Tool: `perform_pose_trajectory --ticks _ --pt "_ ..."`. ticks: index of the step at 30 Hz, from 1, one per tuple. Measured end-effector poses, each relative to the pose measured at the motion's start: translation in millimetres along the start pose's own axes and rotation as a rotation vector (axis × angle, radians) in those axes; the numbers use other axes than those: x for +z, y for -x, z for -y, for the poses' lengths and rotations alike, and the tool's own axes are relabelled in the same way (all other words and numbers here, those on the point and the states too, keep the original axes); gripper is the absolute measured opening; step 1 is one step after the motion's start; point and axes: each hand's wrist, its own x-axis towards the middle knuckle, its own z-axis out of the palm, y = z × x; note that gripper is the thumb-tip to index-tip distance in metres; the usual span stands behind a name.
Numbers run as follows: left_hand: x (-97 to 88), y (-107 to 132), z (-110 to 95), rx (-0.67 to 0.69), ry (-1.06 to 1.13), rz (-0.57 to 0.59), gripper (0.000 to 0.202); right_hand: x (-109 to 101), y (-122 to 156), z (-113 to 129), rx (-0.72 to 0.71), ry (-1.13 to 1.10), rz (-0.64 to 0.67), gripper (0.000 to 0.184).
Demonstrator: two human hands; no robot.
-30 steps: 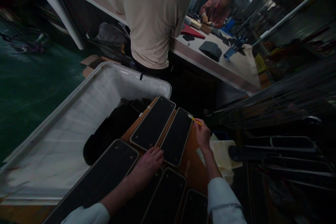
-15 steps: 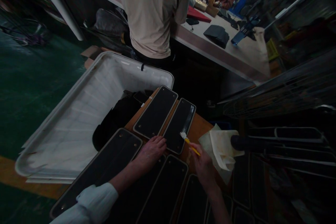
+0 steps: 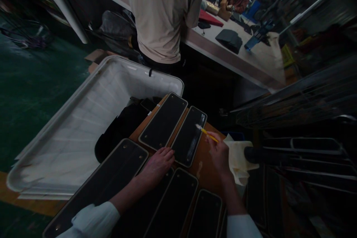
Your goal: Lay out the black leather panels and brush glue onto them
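Observation:
My right hand point(image 3: 219, 152) grips the yellow handle of a small brush point(image 3: 209, 135). Its whitish bristles touch a black rectangular panel point(image 3: 185, 137) with a light border and rivets at the corners. A wet, pale streak runs along that panel's right side. My left hand point(image 3: 160, 161) lies with fingers stretched out at the panel's lower left corner, holding nothing. Left of it is a second black panel point(image 3: 164, 119). A longer black panel point(image 3: 111, 178) extends under my left forearm, and another panel point(image 3: 175, 200) lies nearer to me.
A large white tub point(image 3: 69, 126) with dark pieces in it stands on the left. The panels lie on a brown board point(image 3: 205, 156). Pale cloth or paper point(image 3: 240, 160) is at the right. A person in a beige shirt point(image 3: 158, 15) stands ahead at a long worktable point(image 3: 234, 59).
My right hand has moved the brush up and away from me along the panel. The pale streak now reaches lower down the panel. My left hand stays nearly in place.

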Motion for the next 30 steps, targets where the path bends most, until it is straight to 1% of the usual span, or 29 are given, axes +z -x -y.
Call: perform_pose_trajectory --ticks 3,5,7,9,11,13,15,18,20,22,23,24,26,28,30 --pt "-0.3 -0.4 -0.2 0.000 -0.012 -0.012 0.024 14.8 -48.3 -13.2 -0.047 0.015 -0.090 0.036" --pt "-2.3 -0.4 -0.7 -0.006 -0.003 -0.013 0.024 24.6 -69.3 -19.8 -0.059 0.030 -0.130 0.038" --pt "-4.1 -0.1 -1.1 -0.012 0.011 -0.011 0.024 32.9 -79.2 -24.2 -0.058 0.044 -0.140 0.039" --pt "-4.9 0.5 -1.1 -0.016 0.021 -0.012 0.024 38.3 -77.1 -25.3 -0.055 0.055 -0.122 0.040" --pt "-5.0 1.2 -0.8 -0.021 0.027 -0.013 0.025 39.8 -63.0 -21.8 -0.062 0.061 -0.078 0.040" --pt "-5.2 1.6 -0.5 -0.019 0.026 -0.005 0.025 37.4 -38.0 -13.3 -0.070 0.061 -0.026 0.038" --pt "-6.2 1.8 -0.4 -0.013 0.029 0.008 0.026 32.2 -4.1 -0.2 -0.058 0.066 0.042 0.034" --pt "-8.5 2.0 -0.8 -0.015 0.052 0.012 0.028 23.2 55.8 23.2 -0.032 0.059 0.170 0.026" --pt "-9.1 2.3 -1.1 -0.020 0.078 0.010 0.028 17.4 92.6 37.2 -0.020 0.042 0.224 0.023" --pt "-8.2 2.8 -1.1 -0.024 0.099 0.006 0.028 11.2 116.9 47.1 -0.016 0.023 0.255 0.020" --pt "-7.2 3.1 -1.0 -0.024 0.105 0.003 0.028 8.0 122.0 50.1 -0.011 0.015 0.261 0.019" --pt "-6.1 3.5 -0.8 -0.025 0.106 -0.001 0.028 4.9 121.7 51.6 0.001 0.007 0.261 0.020" --pt "-4.0 4.5 -0.6 -0.031 0.102 -0.012 0.028 0.5 105.6 50.4 0.037 0.000 0.240 0.021" --pt "-3.0 6.2 -0.7 -0.037 0.087 -0.020 0.027 0.8 73.4 44.2 0.054 -0.001 0.182 0.024" --pt "-3.3 8.9 -1.3 -0.041 0.068 -0.024 0.027 6.6 34.1 34.8 0.027 -0.007 0.107 0.027"
